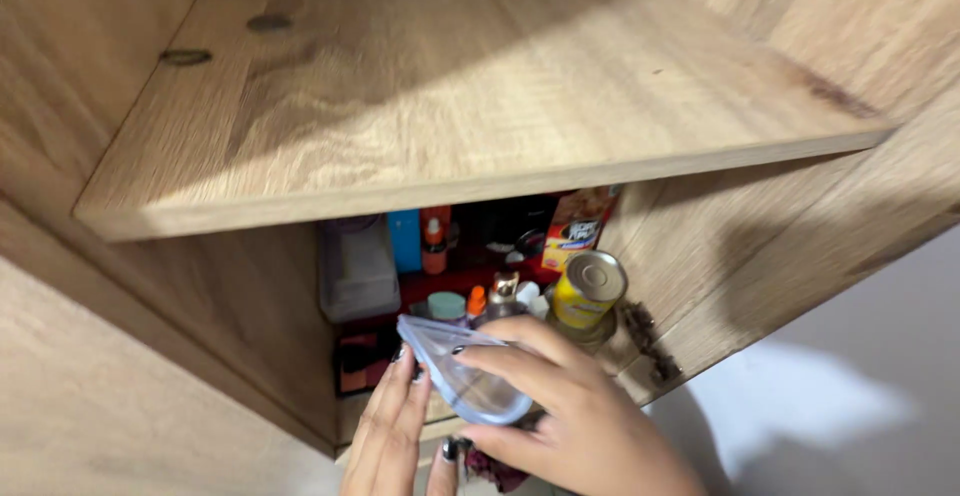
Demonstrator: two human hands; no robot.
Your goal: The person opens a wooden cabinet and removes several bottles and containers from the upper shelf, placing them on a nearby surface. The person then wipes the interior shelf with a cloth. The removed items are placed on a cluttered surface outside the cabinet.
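My right hand (560, 406) grips a clear plastic bag or pouch (458, 371) with a bluish rim, held at the front of the lower cupboard shelf. My left hand (392, 434) reaches up beside it, with its fingertips touching the bag's left edge. Just behind the bag stand a yellow tin can (588, 291) with a silver lid, a small spray bottle (503, 294) and a pale green cap (446, 306). Something dark red (497, 471) shows under my right hand; I cannot tell what it is.
A bare wooden shelf (450, 106) juts out above the lower compartment. Behind the can are an orange box (572, 226), a blue package (405, 239), an orange-capped bottle (433, 246) and a grey plastic container (355, 271). The cupboard's side wall (760, 256) is at right.
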